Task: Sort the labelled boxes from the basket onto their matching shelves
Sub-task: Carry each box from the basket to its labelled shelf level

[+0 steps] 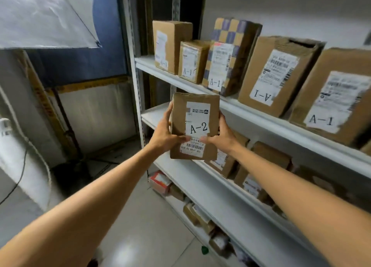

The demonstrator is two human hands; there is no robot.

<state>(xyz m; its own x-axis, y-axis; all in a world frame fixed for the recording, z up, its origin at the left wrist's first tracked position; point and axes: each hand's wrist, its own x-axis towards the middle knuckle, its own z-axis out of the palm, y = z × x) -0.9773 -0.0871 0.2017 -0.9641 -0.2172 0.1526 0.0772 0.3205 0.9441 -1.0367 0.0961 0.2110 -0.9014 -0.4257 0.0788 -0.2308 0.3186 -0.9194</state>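
A brown cardboard box [180, 114] with a white label reading A-2 is held upright in mid-air in front of the white shelf unit. My left hand [164, 133] grips its left side and my right hand [222, 136] grips its right side, thumbs on the front face. The box hangs level with the second shelf [154, 114], whose left end is bare. On the top shelf [144, 62] stand several boxes labelled A-1 [190, 60]. The basket is out of view.
More brown boxes [267, 156] lie on the second shelf behind my right arm. Lower shelves hold small parcels [195, 214], one red and white [160, 181]. A grey tiled floor [144, 216] lies to the left, with a stand and cables by the wall.
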